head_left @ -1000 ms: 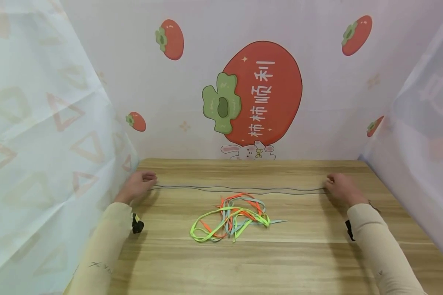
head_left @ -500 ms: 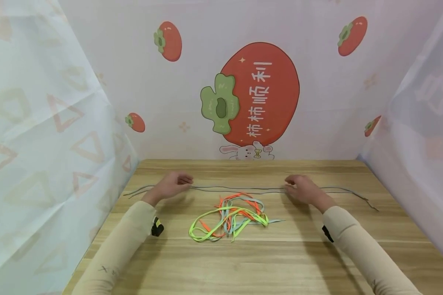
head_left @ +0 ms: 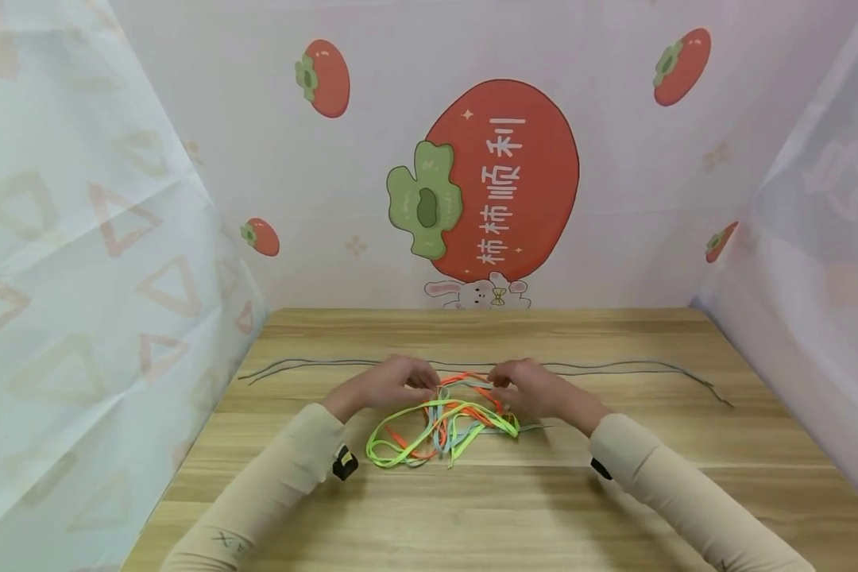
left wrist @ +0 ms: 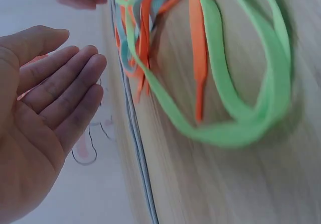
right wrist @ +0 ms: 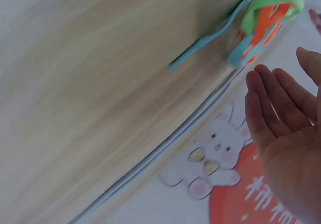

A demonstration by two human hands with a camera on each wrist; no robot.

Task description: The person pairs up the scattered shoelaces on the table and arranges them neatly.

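Observation:
Both hands hover at the back of a tangled pile of flat shoelaces in the middle of the table. My left hand is at the pile's left side, its fingers loosely extended and holding nothing. Across from it, my right hand hangs over the right side, fingers relaxed and also free. The pile mixes a green lace, an orange lace and a light blue lace. Behind it, grey laces lie stretched side by side across the table; the hands hide parts of them in the head view.
The wooden table meets a back wall sheet printed with persimmons and a rabbit. Pale patterned sheets hang on the left and right. Dark wrist cameras sit below both sleeves.
Both hands have moved inward from the ends of the grey laces, leaving them lying straight on the table, and come to the coloured pile. The pile has stayed in place.

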